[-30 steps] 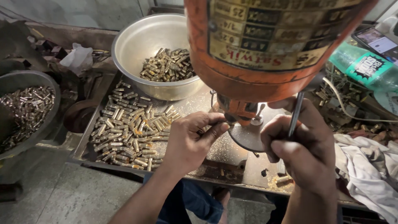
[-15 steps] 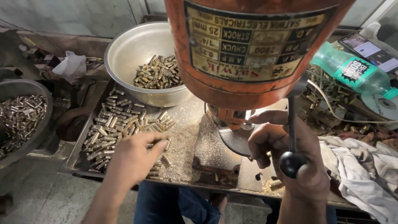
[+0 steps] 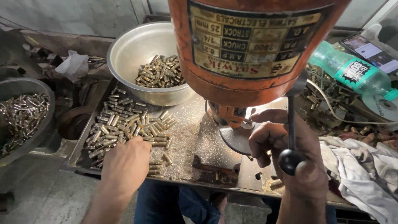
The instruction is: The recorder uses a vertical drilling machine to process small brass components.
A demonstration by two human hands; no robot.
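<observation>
Head view. Steel bowl (image 3: 128, 54) at 11 o'clock: a heap of short brass pieces (image 3: 159, 71) in its bottom, too many to count. Grey pan (image 3: 43, 124) at 9 o'clock, cut by the frame edge, holds a silvery lot of like pieces. Flat tray (image 3: 83, 143) between them, at 8 o'clock from the drill (image 3: 248, 54): loose brass pieces (image 3: 124, 122) spread over it, dozens, with metal dust beside them toward the drill.

My left hand (image 3: 126, 164) lies knuckles up at the tray's near edge, fingers curled down onto the loose pieces; whether it has one pinched I cannot tell. My right hand (image 3: 286, 145) sits at 5 o'clock under the orange drill body, fingers bent near the chuck (image 3: 230, 118), thumb and forefinger close together; what they grip I cannot see. The lever (image 3: 290, 124) with its black knob crosses in front of that hand.

Count: two containers, one tray, one drill, one green bottle (image 3: 352, 72) at 2 o'clock, one phone (image 3: 371, 52) beyond it, white rags (image 3: 365, 174) at 4 o'clock.
</observation>
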